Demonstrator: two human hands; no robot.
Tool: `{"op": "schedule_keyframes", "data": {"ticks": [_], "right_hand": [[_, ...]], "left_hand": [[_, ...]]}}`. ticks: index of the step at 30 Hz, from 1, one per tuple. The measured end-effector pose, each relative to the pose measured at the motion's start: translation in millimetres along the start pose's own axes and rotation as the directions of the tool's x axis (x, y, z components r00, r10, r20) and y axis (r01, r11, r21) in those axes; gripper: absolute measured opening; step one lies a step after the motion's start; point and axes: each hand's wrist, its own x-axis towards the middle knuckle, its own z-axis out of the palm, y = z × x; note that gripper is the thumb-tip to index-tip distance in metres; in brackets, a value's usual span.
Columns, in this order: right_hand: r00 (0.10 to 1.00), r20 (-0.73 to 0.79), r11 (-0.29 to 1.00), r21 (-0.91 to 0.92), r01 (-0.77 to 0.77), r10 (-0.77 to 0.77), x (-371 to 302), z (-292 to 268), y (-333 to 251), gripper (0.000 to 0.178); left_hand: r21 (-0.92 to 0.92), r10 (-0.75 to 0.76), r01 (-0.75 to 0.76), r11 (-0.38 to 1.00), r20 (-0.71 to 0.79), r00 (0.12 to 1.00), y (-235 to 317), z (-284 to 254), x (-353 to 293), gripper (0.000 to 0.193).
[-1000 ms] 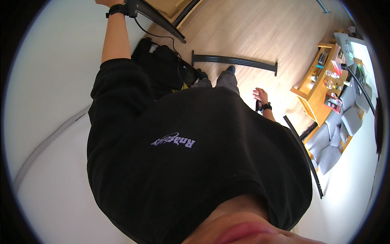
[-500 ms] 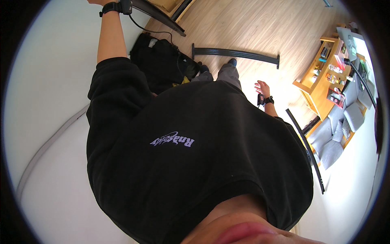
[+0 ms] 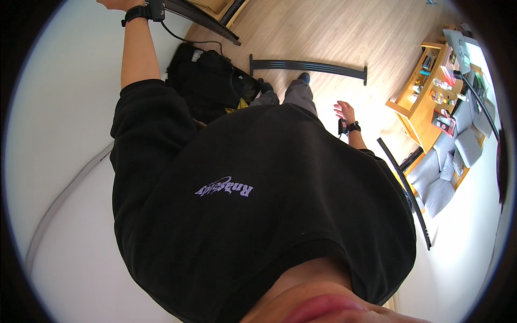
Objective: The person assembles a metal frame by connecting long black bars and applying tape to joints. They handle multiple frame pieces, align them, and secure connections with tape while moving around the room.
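Note:
My left hand [image 3: 115, 3] is raised at the top left, mostly cut off by the picture's edge, so its fingers and anything in them stay hidden. White wall lies behind that arm. Just right of its wrist, a dark metal beam [image 3: 207, 22] slants down over the floor. My right hand [image 3: 344, 111] hangs low at my right side with its fingers apart, holding nothing. Each wrist wears a black strap, with a small dark box [image 3: 156, 11] on the left one and another box [image 3: 343, 127] on the right.
A black bar with end plates [image 3: 307, 65] lies before my feet. An open black bag [image 3: 202, 81] sits by the wall. On the right are a wooden table [image 3: 428, 121] with small items, a grey sofa [image 3: 431, 175] and a long black bar [image 3: 404, 188].
My left hand has risen slightly up and left, further past the picture's edge. The view has shifted a little; my right hand stays low with its fingers apart.

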Motion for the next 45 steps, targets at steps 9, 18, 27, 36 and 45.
{"op": "schedule_keyframes", "data": {"ticks": [9, 18, 27, 36, 45], "right_hand": [[1.000, 0.004, 1.000, -0.024, -0.007, 0.007, 2.8, 1.1, -2.0, 0.038], [1.000, 0.005, 0.999, -0.052, -0.015, 0.016, 5.5, 3.7, -9.2, 0.038], [0.995, 0.098, 0.993, -0.113, -0.015, 0.026, 36.7, 10.6, -28.2, 0.037], [0.988, 0.147, 0.978, -0.194, 0.074, -0.046, 41.3, 21.9, -53.2, 0.038], [0.992, 0.122, 0.972, -0.226, 0.067, -0.040, 45.8, 18.5, -51.9, 0.036]], "left_hand": [[-0.017, -0.035, 0.036, 0.999, 0.061, 0.998, -3.4, -0.2, 4.4, 0.063], [0.009, -0.038, 0.037, 0.999, 0.053, 0.998, 7.4, -3.6, -0.8, 0.065], [0.044, 0.035, -0.035, 0.998, -0.003, 0.999, 4.0, -1.9, 1.2, 0.073], [0.004, -0.031, 0.031, 1.000, 0.007, 0.999, 6.5, -6.6, 3.8, 0.077], [0.018, 0.032, -0.032, 0.999, -0.026, 0.999, -14.5, -15.8, 8.5, 0.077]]}}
